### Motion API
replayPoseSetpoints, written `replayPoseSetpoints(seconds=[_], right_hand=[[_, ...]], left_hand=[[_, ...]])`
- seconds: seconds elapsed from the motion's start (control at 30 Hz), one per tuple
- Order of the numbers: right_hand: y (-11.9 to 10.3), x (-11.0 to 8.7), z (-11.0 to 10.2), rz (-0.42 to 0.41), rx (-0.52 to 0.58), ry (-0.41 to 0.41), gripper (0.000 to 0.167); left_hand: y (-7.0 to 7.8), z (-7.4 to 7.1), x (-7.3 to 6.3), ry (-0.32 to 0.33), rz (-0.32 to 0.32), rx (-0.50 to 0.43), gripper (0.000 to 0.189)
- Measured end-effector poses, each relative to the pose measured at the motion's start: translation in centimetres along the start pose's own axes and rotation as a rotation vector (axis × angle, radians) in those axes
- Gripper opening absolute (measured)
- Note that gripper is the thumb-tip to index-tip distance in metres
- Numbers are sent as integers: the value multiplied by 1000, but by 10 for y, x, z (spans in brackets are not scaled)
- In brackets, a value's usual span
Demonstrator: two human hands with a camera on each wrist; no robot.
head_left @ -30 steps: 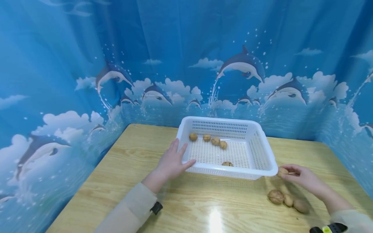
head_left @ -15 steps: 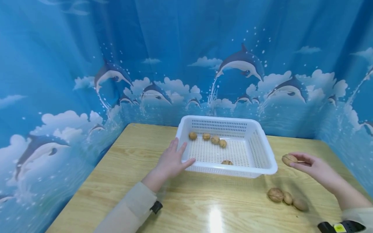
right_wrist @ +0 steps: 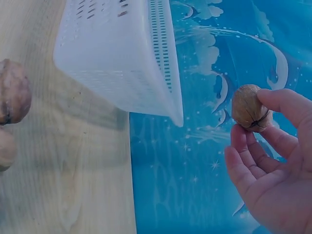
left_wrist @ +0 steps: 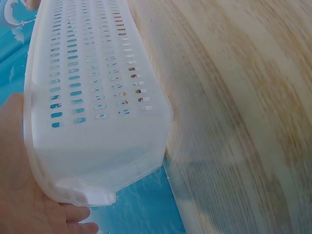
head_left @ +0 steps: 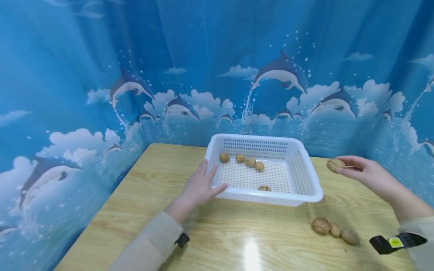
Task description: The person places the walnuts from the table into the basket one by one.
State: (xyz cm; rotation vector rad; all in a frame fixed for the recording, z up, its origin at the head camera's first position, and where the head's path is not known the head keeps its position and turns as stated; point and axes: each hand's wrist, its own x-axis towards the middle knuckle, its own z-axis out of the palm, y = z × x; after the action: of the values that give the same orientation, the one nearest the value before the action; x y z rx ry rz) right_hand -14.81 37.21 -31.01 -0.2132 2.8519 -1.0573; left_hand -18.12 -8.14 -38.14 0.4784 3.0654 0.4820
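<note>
A white perforated plastic basket (head_left: 271, 197) stands on the table, with several walnuts (head_left: 250, 162) scattered over its floor. Spread fingers of my left hand (head_left: 199, 188) rest on its left rim, and the thumb lies at the near-left corner; the left wrist view shows the palm side against the basket (left_wrist: 97, 141). Off to the right, my right hand (head_left: 373, 177) pinches a walnut (head_left: 335, 165) between thumb and fingertips, raised above the table. The right wrist view shows that walnut (right_wrist: 249, 105) whole, with a dark mark at its lower end.
Three more walnuts (head_left: 320, 226) lie in a row on the wooden table (head_left: 142, 188), nearer to me than the basket's right corner. A blue curtain (head_left: 217, 75) printed with dolphins hangs behind the table and along both sides.
My right hand has moved away from the basket's near-right corner, then up and farther back, with the walnut in its fingers. My left hand and the basket have stayed in place.
</note>
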Motion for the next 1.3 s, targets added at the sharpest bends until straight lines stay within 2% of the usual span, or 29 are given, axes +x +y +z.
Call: replayPoseSetpoints(seconds=[0.43, 0.6, 0.8, 0.93, 1.1, 1.3], right_hand=[[-36, 28, 2, 23, -3, -61, 75], [-44, 40, 5, 19, 19, -69, 77], [-50, 58, 11, 48, 42, -76, 83], [-53, 70, 15, 44, 52, -81, 82], [-52, 86, 19, 42, 72, -83, 82], [-49, 105, 24, 71, 90, -78, 90]], left_hand=[[-1, 1, 1, 7, 21, -13, 86], [-1, 2, 2, 4, 8, -6, 86], [-1, 2, 2, 0, 1, -8, 86], [-2, 2, 2, 5, 9, -6, 85], [-3, 2, 1, 3, -3, -7, 85], [-3, 2, 2, 4, -5, -2, 86]])
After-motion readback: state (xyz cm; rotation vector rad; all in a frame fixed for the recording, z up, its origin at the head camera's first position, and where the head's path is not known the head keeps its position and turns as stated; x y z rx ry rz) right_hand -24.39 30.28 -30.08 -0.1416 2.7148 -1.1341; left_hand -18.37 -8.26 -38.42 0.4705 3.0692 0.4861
